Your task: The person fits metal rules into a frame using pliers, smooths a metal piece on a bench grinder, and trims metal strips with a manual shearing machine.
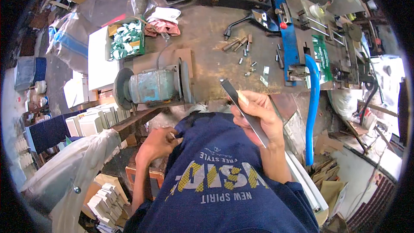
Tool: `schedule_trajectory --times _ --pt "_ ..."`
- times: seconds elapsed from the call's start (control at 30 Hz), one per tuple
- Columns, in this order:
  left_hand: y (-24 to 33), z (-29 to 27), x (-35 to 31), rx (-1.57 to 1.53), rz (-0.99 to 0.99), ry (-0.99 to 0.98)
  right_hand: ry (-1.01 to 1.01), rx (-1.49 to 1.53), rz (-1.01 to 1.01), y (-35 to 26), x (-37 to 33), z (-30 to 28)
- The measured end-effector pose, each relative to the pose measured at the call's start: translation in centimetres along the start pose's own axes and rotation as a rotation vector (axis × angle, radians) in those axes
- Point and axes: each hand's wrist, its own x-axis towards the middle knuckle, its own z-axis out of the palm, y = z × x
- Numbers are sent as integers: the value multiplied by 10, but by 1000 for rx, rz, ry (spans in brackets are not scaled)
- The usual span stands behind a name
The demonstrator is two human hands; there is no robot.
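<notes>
Bending left hand (157, 144) fingers inward at navy shirt (233, 133), nearer than the grinder (151, 87); with tips tucked from sight, cannot tell if holding anything. Gripping dark flat bar (252, 125) in right hand (265, 114) fingers, nearer than and right of grinder; cannot see palm behind bar. Under grinder, brown, scuffed tabletop (207, 51). Right of grinder, loose metal cylinders (240, 44), too small to read closely. Farthest beyond grinder, black case (210, 1), cut off by view's edge.
</notes>
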Motion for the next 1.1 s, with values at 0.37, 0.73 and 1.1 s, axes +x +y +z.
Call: schedule_trajectory --times 0.37,0.73,1.1 --pt "84 -64 -67 -12 271 -15 76 -468 -255 -14 -24 24" --pt "254 -94 -4 204 1044 496 60 -664 -316 -55 -43 -29" --pt "455 -4 136 683 740 -520 175 -837 -260 -185 -66 -143"
